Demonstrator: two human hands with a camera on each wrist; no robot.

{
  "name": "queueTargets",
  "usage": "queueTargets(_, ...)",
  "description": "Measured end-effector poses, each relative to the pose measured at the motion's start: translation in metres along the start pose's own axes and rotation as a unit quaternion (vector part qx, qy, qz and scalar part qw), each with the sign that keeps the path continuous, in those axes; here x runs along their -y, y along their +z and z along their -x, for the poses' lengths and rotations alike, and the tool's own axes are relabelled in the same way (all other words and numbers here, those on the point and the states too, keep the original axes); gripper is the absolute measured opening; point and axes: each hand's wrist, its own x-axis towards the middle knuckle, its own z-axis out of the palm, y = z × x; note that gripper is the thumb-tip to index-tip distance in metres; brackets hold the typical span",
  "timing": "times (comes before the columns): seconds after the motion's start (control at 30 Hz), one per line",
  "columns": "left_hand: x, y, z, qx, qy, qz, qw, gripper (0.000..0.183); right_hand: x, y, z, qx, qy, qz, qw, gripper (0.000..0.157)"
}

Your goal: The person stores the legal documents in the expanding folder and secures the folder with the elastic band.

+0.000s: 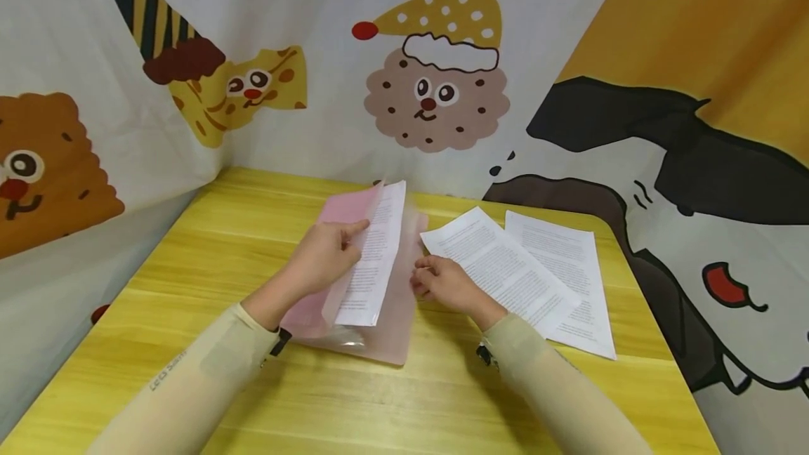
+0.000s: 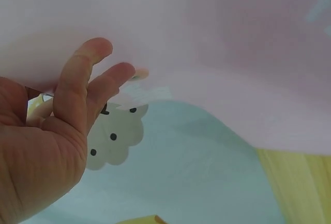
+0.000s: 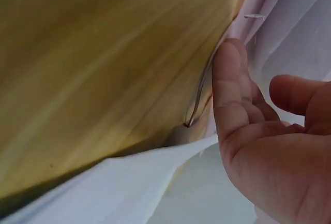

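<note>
A translucent pink folder [image 1: 395, 339] lies on the table with its front cover lifted at the left. Inside it, a stack of printed paper [image 1: 379, 251] leans at a slant. My left hand [image 1: 325, 255] holds the raised cover, its index finger extended over the edge beside the paper. In the left wrist view the pale pink cover [image 2: 217, 43] spreads above and past the bent fingers [image 2: 75, 87]. My right hand [image 1: 445, 279] is at the folder's right edge; in the right wrist view its fingertips [image 3: 230, 58] touch that edge, with the thumb apart.
Right of the folder, two printed paper sets lie overlapping: a nearer one [image 1: 496, 265] partly over a farther one [image 1: 584, 265]. The yellow wood-grain table [image 1: 430, 413] ends at the back against a cartoon-printed curtain [image 1: 329, 139].
</note>
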Motion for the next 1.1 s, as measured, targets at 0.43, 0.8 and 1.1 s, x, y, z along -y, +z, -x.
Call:
queueTargets(0.43,-0.012,-0.010,-0.010,0.057,-0.006,-0.133,0.9895,0.039,0.017,-0.003,0.004,0.013,-0.085,0.258,0.962,0.041)
queueTargets(0.8,-0.008,-0.005,-0.003,-0.006,0.006,-0.133,0.9911,0.040,0.002,-0.027,0.012,0.006,-0.109,0.190,0.976,0.046)
queueTargets(1.1,0.006,-0.054,0.011,-0.031,-0.075,0.012,0.9966,0.038,-0.049,-0.149,0.018,-0.120,0.140,0.264,0.947,0.103)
